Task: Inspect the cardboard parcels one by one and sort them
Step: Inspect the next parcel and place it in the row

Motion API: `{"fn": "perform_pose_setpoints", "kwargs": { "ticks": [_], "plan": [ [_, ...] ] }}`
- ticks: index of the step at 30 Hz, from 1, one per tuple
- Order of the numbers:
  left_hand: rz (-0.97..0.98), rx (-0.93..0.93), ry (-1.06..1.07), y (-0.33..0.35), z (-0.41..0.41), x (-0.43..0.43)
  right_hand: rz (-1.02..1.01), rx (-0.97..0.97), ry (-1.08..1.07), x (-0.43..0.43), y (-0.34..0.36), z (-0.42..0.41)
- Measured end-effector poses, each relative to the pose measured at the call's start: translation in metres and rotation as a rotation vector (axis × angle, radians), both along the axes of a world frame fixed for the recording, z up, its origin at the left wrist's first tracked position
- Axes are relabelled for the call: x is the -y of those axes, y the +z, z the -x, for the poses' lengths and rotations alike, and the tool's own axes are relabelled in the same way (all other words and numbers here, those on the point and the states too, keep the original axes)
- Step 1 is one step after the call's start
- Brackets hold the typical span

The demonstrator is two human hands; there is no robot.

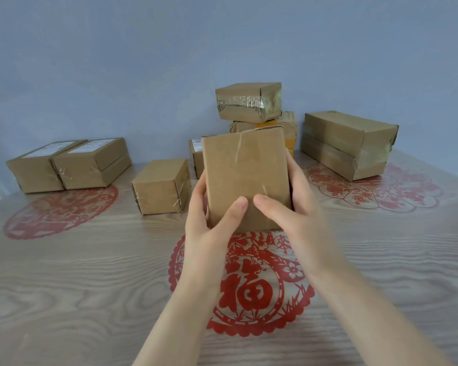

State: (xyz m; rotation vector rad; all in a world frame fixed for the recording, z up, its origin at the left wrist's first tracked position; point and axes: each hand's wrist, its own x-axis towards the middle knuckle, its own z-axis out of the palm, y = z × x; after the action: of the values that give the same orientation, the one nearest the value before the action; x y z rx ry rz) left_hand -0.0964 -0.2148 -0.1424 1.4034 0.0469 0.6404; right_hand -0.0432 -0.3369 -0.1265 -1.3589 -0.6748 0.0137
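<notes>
A plain brown cardboard parcel (245, 170) stands upright in the air above the middle of the table, its broad face toward me. My left hand (209, 220) grips its lower left edge, thumb on the front face. My right hand (288, 207) grips the lower right edge, thumb also on the front. Two labelled parcels (69, 165) sit side by side at the far left. One small parcel (161, 186) lies just left of the held one.
A stack of taped parcels (249, 104) stands at the back centre, partly hidden behind the held parcel. A long taped parcel (349, 143) lies at the back right. The wood-grain table (77, 286) carries red paper-cut designs (249, 286). A blue-grey wall rises behind.
</notes>
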Motion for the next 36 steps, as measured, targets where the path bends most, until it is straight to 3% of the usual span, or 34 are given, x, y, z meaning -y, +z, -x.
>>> {"fn": "perform_pose_setpoints", "kwargs": {
  "ticks": [6, 16, 22, 30, 36],
  "plan": [
    [-0.088, 0.007, 0.002, 0.001, 0.002, 0.004, -0.044, -0.032, -0.028, 0.0, -0.001, -0.003],
    [-0.089, 0.026, 0.044, 0.003, 0.004, 0.008, -0.039, -0.012, 0.011, -0.001, -0.001, 0.0],
    [0.04, 0.072, 0.096, 0.008, 0.006, 0.004, 0.016, 0.065, 0.058, 0.0, 0.001, 0.001],
    [-0.042, 0.119, 0.17, 0.011, 0.006, -0.003, -0.012, 0.038, 0.064, 0.002, 0.005, 0.002],
    [-0.12, 0.06, 0.217, 0.01, 0.006, 0.001, 0.014, 0.02, -0.113, 0.009, 0.003, -0.006]
  ]
}}
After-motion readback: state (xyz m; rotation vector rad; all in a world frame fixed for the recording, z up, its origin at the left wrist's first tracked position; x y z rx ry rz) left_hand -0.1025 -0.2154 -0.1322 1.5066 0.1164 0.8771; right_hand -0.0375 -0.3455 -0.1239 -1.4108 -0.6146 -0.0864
